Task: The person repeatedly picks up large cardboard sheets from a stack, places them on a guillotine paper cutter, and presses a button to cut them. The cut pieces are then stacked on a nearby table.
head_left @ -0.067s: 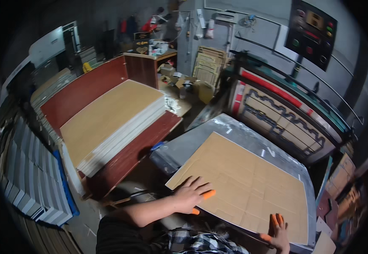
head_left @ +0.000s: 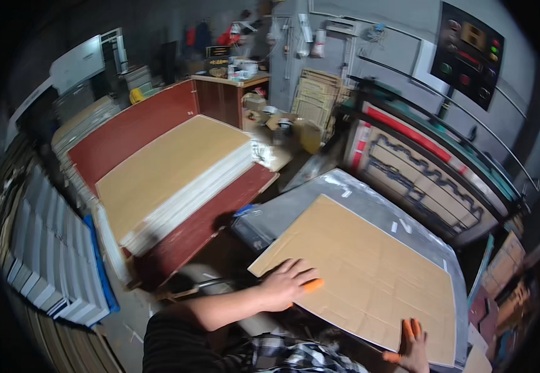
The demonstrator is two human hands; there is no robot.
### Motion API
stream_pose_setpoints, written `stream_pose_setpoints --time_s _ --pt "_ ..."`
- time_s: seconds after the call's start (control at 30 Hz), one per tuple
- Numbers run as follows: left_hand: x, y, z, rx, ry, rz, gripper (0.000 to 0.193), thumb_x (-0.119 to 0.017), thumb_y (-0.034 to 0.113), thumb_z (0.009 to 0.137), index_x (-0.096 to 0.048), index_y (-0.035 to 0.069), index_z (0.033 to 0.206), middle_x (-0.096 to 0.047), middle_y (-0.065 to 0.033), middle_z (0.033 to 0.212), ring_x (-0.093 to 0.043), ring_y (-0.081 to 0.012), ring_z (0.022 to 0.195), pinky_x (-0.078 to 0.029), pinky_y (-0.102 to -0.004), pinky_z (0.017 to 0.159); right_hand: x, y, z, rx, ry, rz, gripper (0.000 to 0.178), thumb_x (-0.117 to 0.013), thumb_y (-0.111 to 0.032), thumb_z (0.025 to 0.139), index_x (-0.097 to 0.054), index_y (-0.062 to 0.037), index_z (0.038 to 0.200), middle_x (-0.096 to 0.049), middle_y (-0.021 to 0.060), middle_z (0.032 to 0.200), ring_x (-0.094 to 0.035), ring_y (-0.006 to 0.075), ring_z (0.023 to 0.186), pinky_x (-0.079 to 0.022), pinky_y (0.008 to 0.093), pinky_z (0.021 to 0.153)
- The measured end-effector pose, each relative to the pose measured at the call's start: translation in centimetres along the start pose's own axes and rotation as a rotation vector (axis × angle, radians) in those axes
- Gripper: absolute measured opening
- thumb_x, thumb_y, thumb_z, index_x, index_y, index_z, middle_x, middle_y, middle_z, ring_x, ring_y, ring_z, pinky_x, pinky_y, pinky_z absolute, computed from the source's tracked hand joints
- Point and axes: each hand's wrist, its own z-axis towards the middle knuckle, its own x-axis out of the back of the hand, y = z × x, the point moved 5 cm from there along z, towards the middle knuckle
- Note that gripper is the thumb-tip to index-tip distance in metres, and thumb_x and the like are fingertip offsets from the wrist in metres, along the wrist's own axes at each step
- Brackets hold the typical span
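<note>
A large brown cardboard sheet (head_left: 369, 273) with faint crease lines lies on the grey metal bed (head_left: 301, 199) of a press. Flat over the sheet's near left edge, my left hand (head_left: 287, 286) rests with fingers spread and an orange cover on its thumb. At the near right edge, my right hand (head_left: 414, 349) touches the sheet with its fingers apart; orange covers show on the thumb and some fingertips. Behind the bed stands the press's upright plate (head_left: 419, 174), bearing a board with dark wavy strips and a red band.
To the left, a stack of cardboard sheets (head_left: 177, 168) sits on a dark red stand (head_left: 205, 230). Grey-white bundles (head_left: 52, 248) are piled at far left. A control panel (head_left: 469, 53) hangs above the press. A cluttered desk (head_left: 245, 81) stands behind; boards (head_left: 506, 258) lean at right.
The whole view has shifted slightly, so the scene sits a little further right. Both hands remain on the sheet's near edge, with little change in their pose.
</note>
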Motion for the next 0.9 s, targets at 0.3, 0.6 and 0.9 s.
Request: stream_pose_setpoints --time_s 0.3,0.6,0.9 --pt "11.7 -10.6 -1.5 -0.097 0.186 0.030 0.026 -0.053 0.013 0.085 -0.066 0.002 0.105 -0.066 -0.0151 0.107 -0.063 -0.0335 0.100 -0.051 -0.0430 0.087 -2.4 -5.3 4.6 -0.030 0.282 0.014 0.063 -0.067 -0.010 0.079 -0.045 -0.0037 0.138 -0.048 0.0242 0.136 -0.047 0.0390 0.127 -0.036 0.0481 0.106" --pt "30.4 -18.2 -29.5 0.386 0.494 0.628 0.044 -0.052 -0.005 0.076 -0.064 0.007 0.117 -0.063 -0.0167 0.120 -0.058 -0.0346 0.115 -0.044 -0.0423 0.101 5.1 -35.9 26.3 0.526 0.569 0.162 0.074 -0.056 0.014 0.063 -0.054 -0.0121 0.133 -0.057 0.0168 0.129 -0.055 0.0359 0.117 -0.044 0.0401 0.101" --pt "8.2 -29.7 -48.8 1.289 0.524 0.411 0.036 -0.049 0.016 0.092 -0.056 0.007 0.126 -0.053 -0.0135 0.136 -0.050 -0.0363 0.123 -0.037 -0.0471 0.105 -8.6 -58.0 42.8 0.771 0.599 -0.064 0.051 -0.051 -0.018 0.087 -0.049 -0.0143 0.137 -0.052 0.0154 0.134 -0.046 0.0308 0.127 -0.034 0.0496 0.106"
